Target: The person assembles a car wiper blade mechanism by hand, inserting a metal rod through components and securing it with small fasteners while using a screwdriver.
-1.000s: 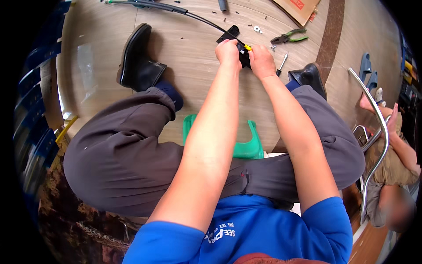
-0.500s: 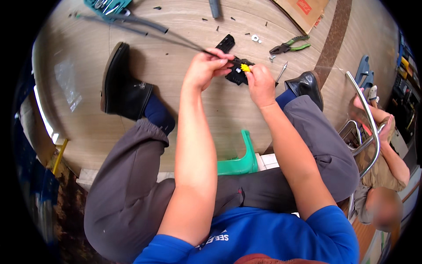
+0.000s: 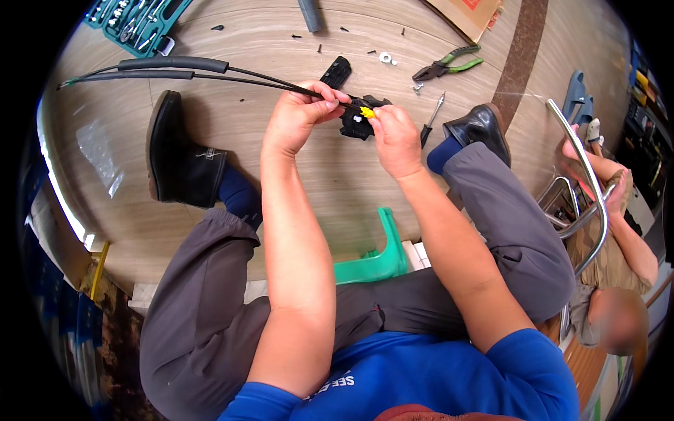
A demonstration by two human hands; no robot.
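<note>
Two long black cables (image 3: 261, 76) with thicker dark sleeves (image 3: 173, 64) run leftward from my left hand (image 3: 289, 125), which closes its thumb and fingers around them. At their right end, a small yellow plastic piece (image 3: 367, 112) sits between the thumb and fingertips of my right hand (image 3: 397, 143). How the yellow piece joins the cables is too small to tell. On the floor just beyond and below my fingers lies a black plastic part (image 3: 357, 128), partly hidden by them. A second black ridged piece (image 3: 337, 71) rests farther off.
Green-handled pliers (image 3: 447, 64), a screwdriver (image 3: 434, 117), a white washer (image 3: 385, 57) and several screws lie on the floor. An open teal tool case (image 3: 149, 36) is far left. My boots (image 3: 184, 156) flank the work, a green stool (image 3: 375, 265) nearer. A seated person (image 3: 611, 259) is at right.
The cables have swung toward me, their loose left end now clear of the tool case. Both hands keep their hold. The whole view has shifted slightly.
</note>
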